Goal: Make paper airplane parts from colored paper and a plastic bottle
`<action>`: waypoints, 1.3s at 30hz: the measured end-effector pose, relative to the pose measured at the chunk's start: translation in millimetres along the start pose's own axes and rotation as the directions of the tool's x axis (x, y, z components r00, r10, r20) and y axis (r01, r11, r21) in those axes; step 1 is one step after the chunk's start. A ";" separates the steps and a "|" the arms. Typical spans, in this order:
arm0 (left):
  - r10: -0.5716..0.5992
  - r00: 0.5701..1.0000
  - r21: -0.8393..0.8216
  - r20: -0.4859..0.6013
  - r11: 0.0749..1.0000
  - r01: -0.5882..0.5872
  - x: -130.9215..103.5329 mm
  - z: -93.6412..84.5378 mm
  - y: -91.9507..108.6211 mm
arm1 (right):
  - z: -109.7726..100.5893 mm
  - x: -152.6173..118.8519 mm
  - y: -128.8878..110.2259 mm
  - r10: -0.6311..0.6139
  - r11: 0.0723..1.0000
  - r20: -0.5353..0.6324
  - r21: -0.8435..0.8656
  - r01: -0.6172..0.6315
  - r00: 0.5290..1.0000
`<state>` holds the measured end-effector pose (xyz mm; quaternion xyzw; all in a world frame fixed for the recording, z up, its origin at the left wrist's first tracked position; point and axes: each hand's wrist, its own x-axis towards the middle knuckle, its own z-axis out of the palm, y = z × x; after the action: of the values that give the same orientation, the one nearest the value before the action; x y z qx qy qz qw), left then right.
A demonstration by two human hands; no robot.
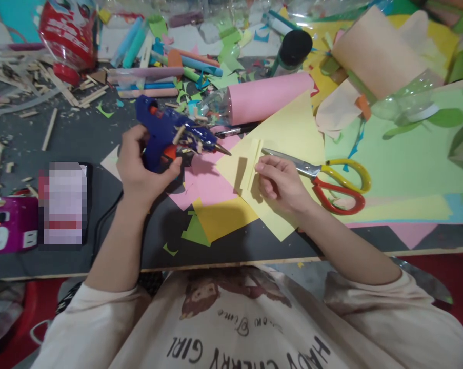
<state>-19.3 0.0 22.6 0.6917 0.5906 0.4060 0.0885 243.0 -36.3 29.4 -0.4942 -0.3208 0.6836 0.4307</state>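
My left hand [139, 166] is closed around the handle of a blue glue gun [169, 123] that has bits of wood stuck along its barrel. The gun's metal nozzle points right, toward a narrow folded strip of yellow paper [251, 166]. Pinched at its right edge, the strip is in the fingers of my right hand [279, 179]. Below it lies a larger yellow paper sheet [296, 123]. Scissors [316, 171] with one yellow and one red handle lie just behind my right hand, their blade tips partly by my fingers.
A pink paper-wrapped bottle [269, 97] and a black marker [237, 130] lie beyond the nozzle. On the left are a phone [65, 205], a purple box [10, 225] and a red-labelled bottle [69, 38]. Wood sticks and paper scraps litter the dark table [119, 256].
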 end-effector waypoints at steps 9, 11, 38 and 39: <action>0.022 0.977 -0.050 0.211 0.999 -0.012 -4.8 0.1 14.7 | -0.5 -1.8 -3.3 0.003 0.999 -0.018 0.033 -0.002 1.000; 0.019 0.970 -0.059 0.241 0.998 -0.005 -4.9 1.0 16.5 | -1.2 -1.6 -3.1 -0.002 1.000 -0.007 0.023 0.002 1.000; 0.600 0.795 0.033 0.083 0.796 -0.604 -4.8 6.7 6.9 | -0.6 -1.2 -4.4 -0.004 0.997 -0.007 0.072 0.005 1.000; 0.623 0.779 0.038 0.075 0.779 -0.626 -4.8 6.8 6.4 | -0.3 -1.3 -4.7 -0.004 0.997 -0.008 0.078 0.005 1.000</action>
<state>-9.9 -3.7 19.8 0.8621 0.3374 0.3741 -0.0551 244.8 -35.5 34.0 -0.4790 -0.2931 0.6927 0.4526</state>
